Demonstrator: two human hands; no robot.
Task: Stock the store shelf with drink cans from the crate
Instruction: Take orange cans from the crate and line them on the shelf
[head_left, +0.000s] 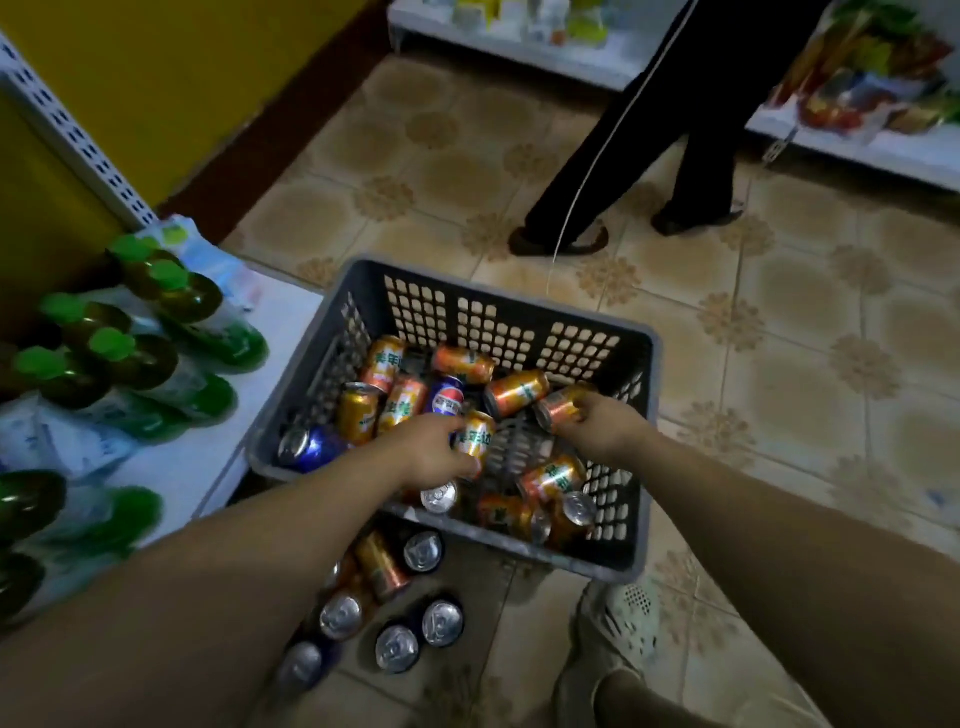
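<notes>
Upright cans (441, 622) stand near, below the crate (597, 564). In the crate, the left hand (426, 453) curls round 1 orange can (477, 434); the right hand (597, 423) grips a 2nd can (563, 405) farther right. Risk: a slipped can falls and topples the upright cans.

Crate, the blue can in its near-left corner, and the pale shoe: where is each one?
crate (597, 564): head view, on its near rim.
blue can (322, 451): head view, on its side wall, lying in the crate's near-left corner.
pale shoe (626, 618): head view, on its perforated upper.
</notes>
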